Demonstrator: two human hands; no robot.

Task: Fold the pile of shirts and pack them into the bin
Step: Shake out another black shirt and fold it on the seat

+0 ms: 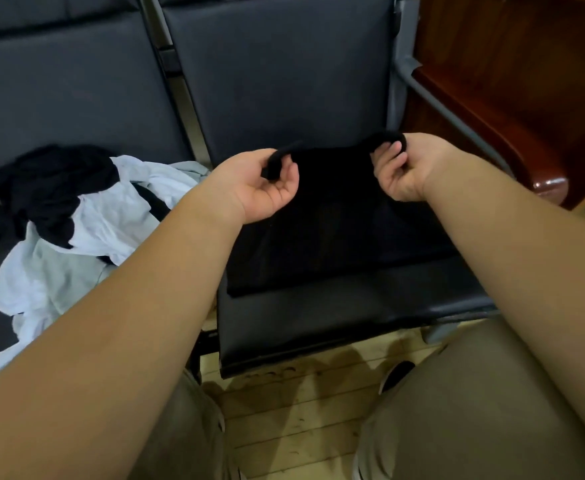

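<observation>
Both bare forearms reach forward, wrists turned so the palms face up. The left hand [261, 188] and right hand [405, 168] are held apart, the right slightly higher, each with curled fingers pinching an upper edge of the black shirt [336, 220].

Matt black cloth shirt [336, 216] on smooth leatherette seat [319, 327], glossy wood armrest [547, 183].

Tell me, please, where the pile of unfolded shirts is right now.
In the head view, the pile of shirts lies on the left chair, beside the left hand, which grips the black shirt.
</observation>
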